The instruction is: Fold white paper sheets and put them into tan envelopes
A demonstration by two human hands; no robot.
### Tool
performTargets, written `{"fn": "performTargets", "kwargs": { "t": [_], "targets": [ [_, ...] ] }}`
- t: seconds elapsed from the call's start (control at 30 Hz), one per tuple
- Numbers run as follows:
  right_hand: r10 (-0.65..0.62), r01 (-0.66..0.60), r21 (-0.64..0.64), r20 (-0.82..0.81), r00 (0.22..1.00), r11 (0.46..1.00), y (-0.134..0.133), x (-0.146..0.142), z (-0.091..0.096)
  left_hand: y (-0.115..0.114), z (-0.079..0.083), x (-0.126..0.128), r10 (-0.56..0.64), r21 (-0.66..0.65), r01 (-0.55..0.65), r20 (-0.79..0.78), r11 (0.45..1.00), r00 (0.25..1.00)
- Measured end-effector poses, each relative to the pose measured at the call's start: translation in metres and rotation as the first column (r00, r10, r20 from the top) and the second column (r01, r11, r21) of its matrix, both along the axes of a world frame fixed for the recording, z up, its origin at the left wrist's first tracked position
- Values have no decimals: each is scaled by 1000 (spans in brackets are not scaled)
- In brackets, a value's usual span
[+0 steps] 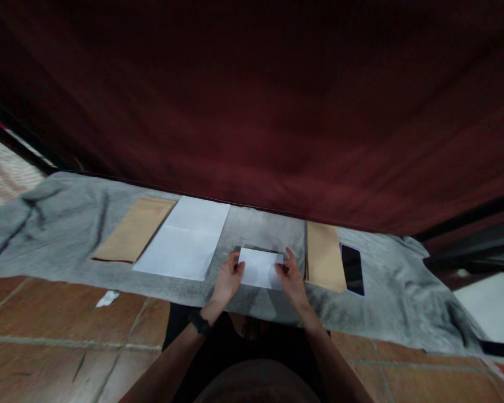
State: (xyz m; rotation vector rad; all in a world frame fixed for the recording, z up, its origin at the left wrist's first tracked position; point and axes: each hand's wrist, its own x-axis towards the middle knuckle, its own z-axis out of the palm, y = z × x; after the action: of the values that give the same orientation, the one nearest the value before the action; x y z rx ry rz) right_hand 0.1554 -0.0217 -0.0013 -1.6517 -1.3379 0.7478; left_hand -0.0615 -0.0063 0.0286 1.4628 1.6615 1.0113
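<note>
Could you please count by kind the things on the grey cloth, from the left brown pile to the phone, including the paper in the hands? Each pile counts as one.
Brown piles: 2
Large white paper: 1
Small white paper, between left hand and right hand: 1
Phone: 1
Total: 5

Pretty dim in here tbh. The red backdrop [260, 123] past the surface [403, 280]'s far edge sinks to near black, while the small white sheet [260, 268] between my left grip [229, 275] and right grip [293, 278] looks bright. Faint, soft shadows toward the near edge. Floor tiles [54, 369] off the near left corner catch a pale sheen. Everything's slightly soft, sides stretched wide-angle style.
</note>
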Motion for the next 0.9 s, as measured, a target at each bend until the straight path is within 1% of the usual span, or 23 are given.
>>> {"fn": "performTargets", "kwargs": {
  "t": [0.07,0.1,0.13,0.17,0.2,0.23,0.3,0.33,0.4,0.5,0.6,0.73,0.9],
  "targets": [
    [34,-35,11,65,997,999,-4,-2,-1,0,0,1,-59,-21,58,-79,998,995],
    [44,-47,28,98,994,999,-6,-3,0,-1,1,1,-77,-22,75,-150,997,986],
    [48,-55,49,132,990,997,-7,-4,0,-2,2,3,-80,-9,80,-244,997,966],
    [51,-63,68,168,984,996,-8,-6,1,-4,3,4,-78,16,89,-355,996,931],
    [53,-71,82,206,977,994,-9,-7,3,-6,5,7,-72,48,107,-473,993,878],
    [56,-80,88,245,968,993,-9,-9,4,-9,6,10,-62,84,135,-583,987,810],
    [63,-92,81,311,948,992,-10,-12,6,-14,6,18,-45,147,228,-741,963,670],
    [63,-92,72,335,940,993,-10,-14,6,-16,5,22,-52,164,286,-784,944,619],
    [64,-91,56,368,928,994,-10,-15,8,-20,2,31,-95,169,396,-820,903,565],
    [80,-106,45,400,913,993,-11,-15,10,-24,-7,41,-193,131,496,-813,858,549],
    [107,-133,35,415,904,991,-13,-14,11,-26,-13,45,-248,100,520,-793,848,557],
    [115,-140,32,406,907,990,-14,-14,12,-25,-13,40,-265,104,528,-772,843,577],
    [118,-141,40,355,928,989,-11,-11,10,-25,-11,21,-251,108,503,-767,857,591]
  ]
}}
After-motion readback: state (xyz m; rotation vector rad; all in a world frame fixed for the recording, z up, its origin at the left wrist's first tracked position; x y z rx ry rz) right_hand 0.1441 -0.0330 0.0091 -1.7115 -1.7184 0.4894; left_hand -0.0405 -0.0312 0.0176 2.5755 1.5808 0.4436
